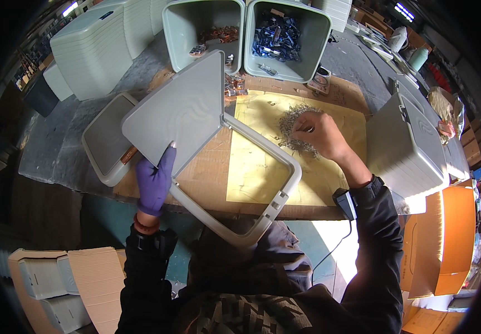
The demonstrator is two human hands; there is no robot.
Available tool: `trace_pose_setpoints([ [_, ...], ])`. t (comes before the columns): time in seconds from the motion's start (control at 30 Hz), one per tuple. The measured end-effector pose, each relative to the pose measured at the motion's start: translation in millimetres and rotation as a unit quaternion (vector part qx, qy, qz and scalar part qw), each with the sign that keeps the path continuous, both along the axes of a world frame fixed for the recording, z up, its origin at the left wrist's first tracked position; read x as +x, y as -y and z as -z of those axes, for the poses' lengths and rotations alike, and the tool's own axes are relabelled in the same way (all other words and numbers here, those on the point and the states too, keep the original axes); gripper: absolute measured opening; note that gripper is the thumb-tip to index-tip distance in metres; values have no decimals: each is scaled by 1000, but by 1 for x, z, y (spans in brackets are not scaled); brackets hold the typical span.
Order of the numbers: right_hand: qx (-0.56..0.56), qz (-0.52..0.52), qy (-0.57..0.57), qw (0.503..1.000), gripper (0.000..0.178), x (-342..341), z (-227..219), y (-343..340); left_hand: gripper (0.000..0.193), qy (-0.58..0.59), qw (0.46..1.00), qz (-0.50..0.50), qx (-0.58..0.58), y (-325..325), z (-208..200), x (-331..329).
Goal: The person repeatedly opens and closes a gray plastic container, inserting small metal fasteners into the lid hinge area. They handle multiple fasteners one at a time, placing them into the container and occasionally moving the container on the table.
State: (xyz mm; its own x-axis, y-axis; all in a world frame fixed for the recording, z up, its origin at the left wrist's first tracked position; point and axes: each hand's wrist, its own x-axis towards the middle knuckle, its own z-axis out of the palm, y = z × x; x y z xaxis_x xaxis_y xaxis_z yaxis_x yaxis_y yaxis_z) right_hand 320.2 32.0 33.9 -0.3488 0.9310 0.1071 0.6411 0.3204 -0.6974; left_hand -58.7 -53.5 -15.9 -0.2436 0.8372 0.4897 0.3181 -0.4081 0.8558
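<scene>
My left hand [154, 183], in a purple glove, grips a grey plastic lid at its near left side, thumb on top of the raised flat panel [182, 108]. The panel tilts up from an open rectangular frame [289, 164], which reaches over the table's front edge. My bare right hand [324, 136] is over a pile of small metal pieces [290, 118] on a yellow sheet [251, 181]. Its fingers are curled together, and whatever lies between them is hidden. Another grey lid [107, 139], with a brown clip [128, 155] on its edge, lies left of my left hand.
Two grey bins at the back hold loose clips, brownish [224, 34] in the left and dark blue [276, 39] in the right. Lid stacks stand at left [93, 61] and right [405, 139]. A black corded device [345, 204] sits by my right forearm. Cardboard boxes [456, 239] flank me.
</scene>
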Motion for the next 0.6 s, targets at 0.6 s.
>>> trace_pose_setpoints([
  [0.6, -273, -219, -214, 912, 10, -134, -24, 19, 18, -100, 994, 7, 36, 0, 0, 2],
])
